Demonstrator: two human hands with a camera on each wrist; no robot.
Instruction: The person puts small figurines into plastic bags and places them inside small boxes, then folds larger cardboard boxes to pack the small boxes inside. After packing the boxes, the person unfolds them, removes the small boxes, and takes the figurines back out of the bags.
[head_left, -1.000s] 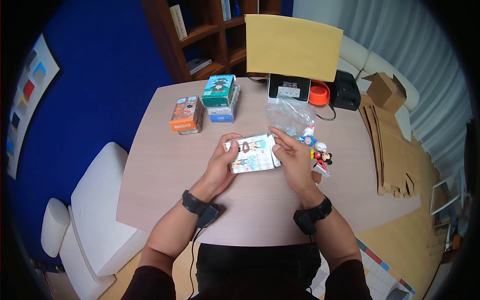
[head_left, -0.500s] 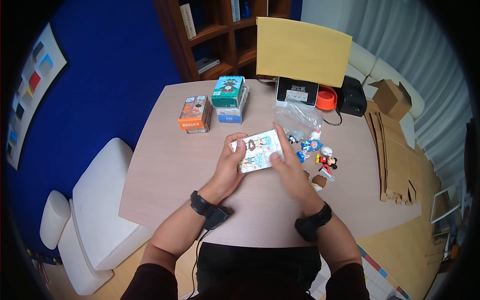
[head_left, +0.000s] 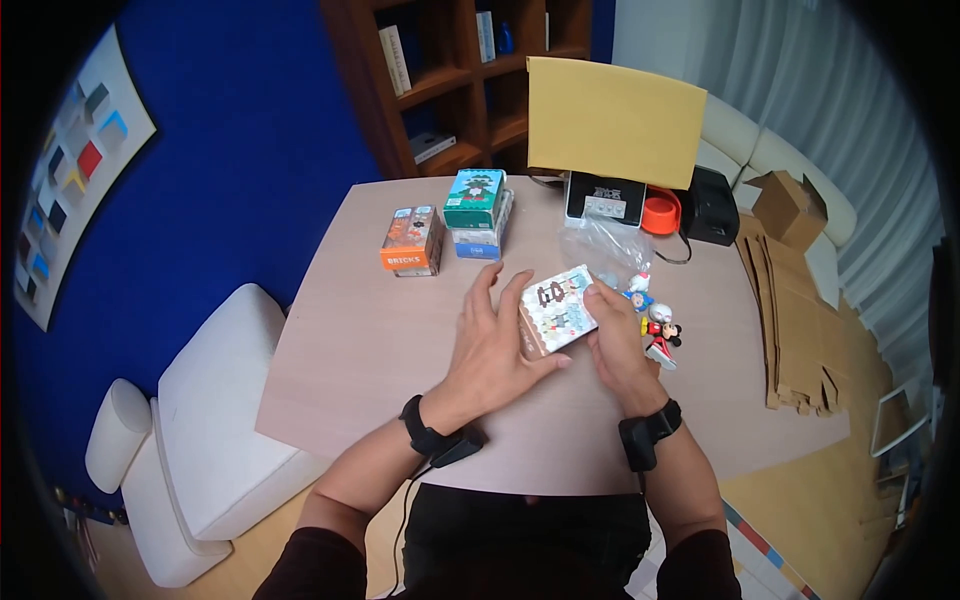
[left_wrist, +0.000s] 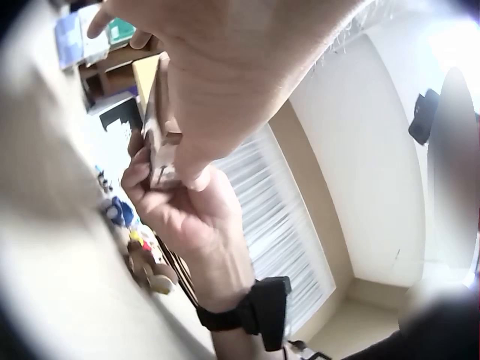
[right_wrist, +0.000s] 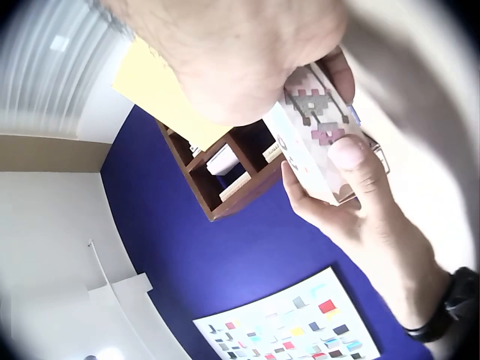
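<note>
A small white brick-toy box (head_left: 558,312), printed with pixel-style figures, is held tilted above the table between both hands. Its brown side with lettering faces the left hand. The right hand (head_left: 620,345) grips its right edge, thumb on the printed face; the fingers beneath are mostly hidden in the head view. Along the opposite edge lies the left hand (head_left: 490,350), index finger beside the box and other fingers spread. In the right wrist view the left thumb (right_wrist: 367,176) presses the printed side, with a finger along the adjoining face.
An orange BRICKS box (head_left: 411,241) stands left of stacked boxes topped by a green one (head_left: 474,198). Several figurines (head_left: 660,325) and a clear plastic bag (head_left: 605,245) lie beyond the right hand. Farther back are a yellow panel (head_left: 617,118), a red ring-shaped item (head_left: 662,211) and folded cardboard (head_left: 795,330).
The box has turned, bringing its brown lettered side into view. The left fingers have spread from their earlier grip, with the thumb now at the near edge. The right thumb has shifted onto the printed face.
</note>
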